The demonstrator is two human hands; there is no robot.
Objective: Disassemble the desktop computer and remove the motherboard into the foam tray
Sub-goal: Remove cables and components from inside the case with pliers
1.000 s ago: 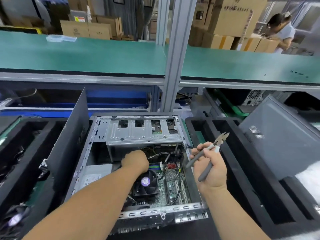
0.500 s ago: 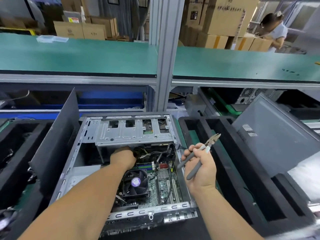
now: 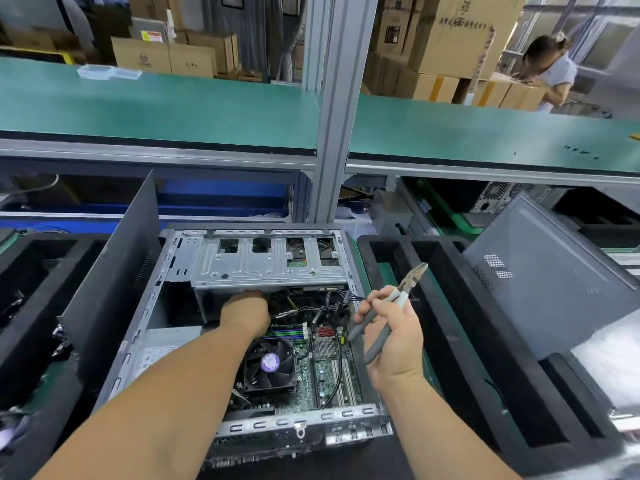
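- Grey-handled pliers (image 3: 388, 313) sit in the right hand (image 3: 393, 336), fingers curled round the handles, nose pointing up and away, held above the right edge of the case (image 3: 149, 320).
- Left hand (image 3: 246, 315) reaches down into the case, under the front lip of the drive cage (image 3: 266, 265); its fingers are hidden there, so whether they grasp anything cannot be told.
- Motherboard (image 3: 325, 372) lies flat in the case floor, between the two forearms and just below both hands.
- Fan (image 3: 270, 367) stands on the board right beside the left wrist.
- Black cables (image 3: 329, 306) run between the two hands, over the board's far end.
- Foam tray (image 3: 460, 344) lies to the right of the right hand, beside the case, with a grey panel (image 3: 550, 275) leaning over its far side.
- Black panel (image 3: 114, 271) stands tilted left of the left arm.
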